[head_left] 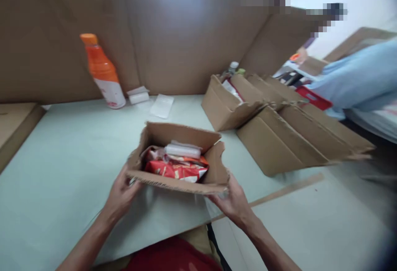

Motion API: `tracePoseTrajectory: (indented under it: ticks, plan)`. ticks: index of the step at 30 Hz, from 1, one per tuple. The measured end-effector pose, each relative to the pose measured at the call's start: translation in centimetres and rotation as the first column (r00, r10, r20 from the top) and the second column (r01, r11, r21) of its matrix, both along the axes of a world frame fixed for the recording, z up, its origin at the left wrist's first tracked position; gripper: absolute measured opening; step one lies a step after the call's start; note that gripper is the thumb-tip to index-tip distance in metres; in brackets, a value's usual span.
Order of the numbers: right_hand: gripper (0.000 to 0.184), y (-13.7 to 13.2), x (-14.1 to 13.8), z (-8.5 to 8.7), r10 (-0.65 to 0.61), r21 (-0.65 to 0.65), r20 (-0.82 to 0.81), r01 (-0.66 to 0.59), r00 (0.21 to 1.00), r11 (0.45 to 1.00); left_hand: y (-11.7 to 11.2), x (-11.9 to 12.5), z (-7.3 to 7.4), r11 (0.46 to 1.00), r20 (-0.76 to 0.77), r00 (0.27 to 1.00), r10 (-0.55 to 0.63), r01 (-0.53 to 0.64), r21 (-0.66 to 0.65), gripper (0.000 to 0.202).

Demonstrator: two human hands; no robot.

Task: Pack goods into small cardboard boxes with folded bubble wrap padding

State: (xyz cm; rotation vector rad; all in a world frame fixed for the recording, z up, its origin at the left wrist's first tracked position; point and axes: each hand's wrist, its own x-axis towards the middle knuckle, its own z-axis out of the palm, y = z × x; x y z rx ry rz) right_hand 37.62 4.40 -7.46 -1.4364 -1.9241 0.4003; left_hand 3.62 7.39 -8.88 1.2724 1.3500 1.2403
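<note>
A small open-topped cardboard box (182,132) is held between my two hands over the pale green tabletop, tilted so its inside faces me. My left hand (120,192) grips the near left corner, thumb on the front wall. At the near right corner my right hand (231,198) is closed on the box, its fingers partly hidden beneath. Inside lie red snack packets (176,171) and, on top of them, a white plastic case (182,150). Whether the box touches the table I cannot tell.
An orange-capped bottle (105,72) stands at the back left beside small white items (138,96) and a flat white piece (162,105). More open cardboard boxes (266,143) stand at right. A tall cardboard wall (186,43) closes the back. A person in light blue clothing (362,72) is at far right.
</note>
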Motion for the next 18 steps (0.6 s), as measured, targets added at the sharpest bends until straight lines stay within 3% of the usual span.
tracePoseTrajectory:
  ticks: [2, 4, 7, 9, 12, 14, 16, 18]
  plan:
    - [0.103, -0.6, 0.8, -0.6, 0.050, -0.058, -0.025, -0.051, 0.998, 0.997, -1.0, -1.5, -0.6, 0.994, -0.123, 0.989, 0.086, -0.093, -0.053, 0.061]
    - [0.129, 0.6, 1.1, -1.5, 0.121, -0.116, -0.085, -0.130, 0.989, 0.985, -1.4, -2.4, -0.8, 0.984, -0.176, 0.978, 0.109, -0.131, -0.120, 0.067]
    - [0.141, 3.6, 0.3, -2.9, 0.211, -0.109, -0.202, -0.236, 0.956, 0.966, -1.2, -1.7, -0.9, 0.979, -0.083, 0.996, 0.014, -0.031, -0.202, 0.066]
    - [0.140, 4.7, -0.4, -3.7, 0.211, -0.038, -0.259, -0.228, 0.943, 0.973, -0.6, -0.2, -0.9, 0.979, -0.008, 1.000, -0.006, 0.004, -0.202, 0.066]
    - [0.132, 3.7, -0.2, -4.7, 0.105, 0.089, -0.305, -0.081, 0.946, 0.993, 1.2, 3.1, -0.9, 0.983, 0.057, 0.998, -0.032, 0.042, -0.180, 0.067]
    - [0.124, 1.5, 1.3, -5.3, -0.039, 0.133, -0.349, 0.091, 0.936, 0.987, 2.8, 6.2, -1.0, 0.973, 0.107, 0.985, -0.133, 0.151, -0.173, 0.067]
    - [0.117, -0.9, 3.4, -5.8, -0.241, 0.138, -0.388, 0.315, 0.890, 0.939, 4.3, 10.3, -1.1, 0.952, 0.168, 0.955, -0.244, 0.269, -0.144, 0.071]
    - [0.112, -2.8, 5.7, -6.0, -0.442, 0.129, -0.401, 0.528, 0.802, 0.840, 5.4, 15.0, -1.4, 0.929, 0.231, 0.916, -0.329, 0.358, -0.094, 0.085]
